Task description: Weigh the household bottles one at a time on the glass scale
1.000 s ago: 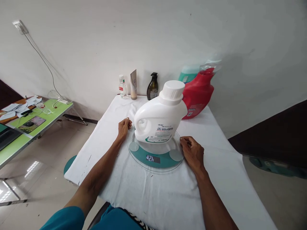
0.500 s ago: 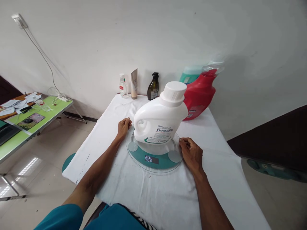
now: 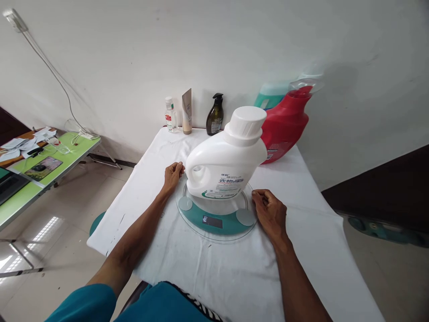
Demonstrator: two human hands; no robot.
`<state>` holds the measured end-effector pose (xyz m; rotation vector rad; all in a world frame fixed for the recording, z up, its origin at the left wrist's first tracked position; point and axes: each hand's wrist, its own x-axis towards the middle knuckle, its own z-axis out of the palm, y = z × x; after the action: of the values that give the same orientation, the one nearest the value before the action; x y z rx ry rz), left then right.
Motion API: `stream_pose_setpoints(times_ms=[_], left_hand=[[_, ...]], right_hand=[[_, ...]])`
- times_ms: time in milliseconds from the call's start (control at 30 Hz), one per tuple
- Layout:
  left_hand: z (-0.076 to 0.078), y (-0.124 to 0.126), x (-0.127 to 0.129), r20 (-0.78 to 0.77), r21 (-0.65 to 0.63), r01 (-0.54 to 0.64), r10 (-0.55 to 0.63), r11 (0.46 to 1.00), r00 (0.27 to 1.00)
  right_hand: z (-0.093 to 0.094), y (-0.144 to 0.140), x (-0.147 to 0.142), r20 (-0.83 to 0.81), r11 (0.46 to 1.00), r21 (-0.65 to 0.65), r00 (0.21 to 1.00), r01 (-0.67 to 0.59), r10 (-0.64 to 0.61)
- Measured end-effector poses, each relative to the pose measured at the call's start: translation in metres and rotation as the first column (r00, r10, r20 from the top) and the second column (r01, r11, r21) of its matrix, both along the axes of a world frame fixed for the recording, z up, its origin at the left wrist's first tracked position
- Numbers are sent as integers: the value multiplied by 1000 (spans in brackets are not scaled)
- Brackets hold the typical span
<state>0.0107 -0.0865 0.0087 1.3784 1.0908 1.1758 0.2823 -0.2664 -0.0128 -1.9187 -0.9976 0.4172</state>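
Note:
A white laundry detergent jug with a white cap and a handle on its left stands on a round glass scale with a teal band. The scale's small dark display shows only faint marks at its left end. My left hand rests on the cloth with fingers curled closed, beside the scale's back left edge. My right hand lies at the right edge, its fingers also closed and the fingertips by the rim. Neither hand touches the jug, and no object shows in either.
Behind the jug are a red jug and a teal container. A dark pump bottle, a tube and a clear bottle line the back of the white-covered table. A green table stands left.
Large digits on the scale's display have gone out, leaving only faint marks. My view has shifted slightly; the hands stay beside the scale and the jug stays on it.

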Motion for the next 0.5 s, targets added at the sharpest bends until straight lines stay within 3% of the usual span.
stream_pose_setpoints(times_ms=[500], left_hand=[[1, -2, 1, -23, -4, 5, -5, 1000, 1000]], right_hand=[[-1, 1, 0, 9, 1000, -12, 1000, 1, -1]])
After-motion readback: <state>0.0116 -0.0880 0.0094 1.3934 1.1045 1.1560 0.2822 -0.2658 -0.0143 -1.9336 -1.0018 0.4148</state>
